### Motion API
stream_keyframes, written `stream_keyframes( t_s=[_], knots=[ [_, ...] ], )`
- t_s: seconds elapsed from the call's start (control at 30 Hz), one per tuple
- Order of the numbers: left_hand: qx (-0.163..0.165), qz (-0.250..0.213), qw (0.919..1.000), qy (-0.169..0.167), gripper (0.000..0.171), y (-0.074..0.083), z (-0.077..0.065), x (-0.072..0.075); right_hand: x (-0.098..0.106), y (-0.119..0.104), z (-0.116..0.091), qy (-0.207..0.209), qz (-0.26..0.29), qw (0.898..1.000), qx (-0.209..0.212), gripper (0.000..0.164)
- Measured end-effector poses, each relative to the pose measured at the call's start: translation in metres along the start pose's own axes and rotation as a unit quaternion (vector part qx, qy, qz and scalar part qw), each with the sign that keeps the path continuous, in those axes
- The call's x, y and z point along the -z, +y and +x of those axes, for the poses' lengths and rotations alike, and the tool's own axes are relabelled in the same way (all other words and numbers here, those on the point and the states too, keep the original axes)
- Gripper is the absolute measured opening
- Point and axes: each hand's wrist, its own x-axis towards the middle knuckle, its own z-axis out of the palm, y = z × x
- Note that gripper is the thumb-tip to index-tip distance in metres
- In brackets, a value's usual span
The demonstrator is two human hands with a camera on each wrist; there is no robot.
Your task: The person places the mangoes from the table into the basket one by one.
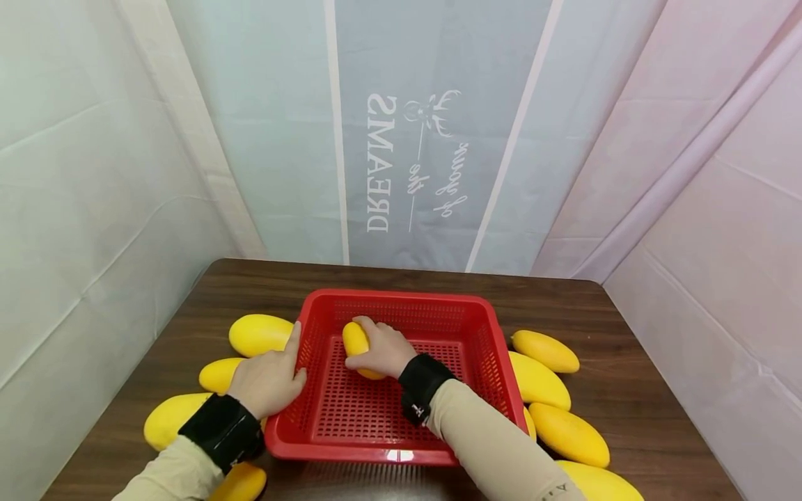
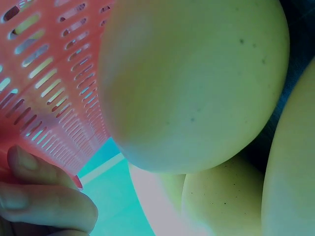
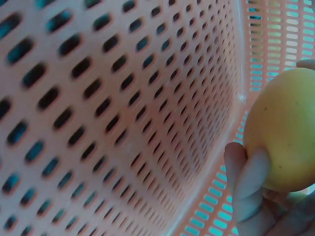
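Note:
A red perforated plastic basket point(image 1: 351, 451) stands on the table. Inside it, my right hand point(image 1: 390, 348) grips a yellow mango point(image 1: 356, 339) low over the slotted floor, left of the middle. The right wrist view shows fingers curled against the mango point(image 3: 285, 128), whose right side is cut off. My left hand point(image 1: 266, 379) holds the basket's left rim, thumb on the inner side and index finger stretched along the edge. In the left wrist view its fingers point(image 2: 49, 201) bend at the basket wall point(image 2: 54, 83), beside a large mango point(image 2: 197, 83).
Several mangoes lie left of the basket, among them one at the back point(image 1: 258, 334) and one by the wrist point(image 1: 172, 417). More lie along its right side, such as this mango point(image 1: 571, 433). Cloth curtains point(image 1: 438, 243) surround the dark wooden table point(image 1: 263, 278).

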Motion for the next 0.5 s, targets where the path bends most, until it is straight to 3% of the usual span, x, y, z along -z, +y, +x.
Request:
stream_keyframes(
  t_s=[0.5],
  knots=[
    [-0.007,0.003,1.0000,0.002,0.086,-0.001,0.001,0.000,-0.014,-0.023,0.010,-0.007,0.017,0.999,-0.029,0.082]
  ],
)
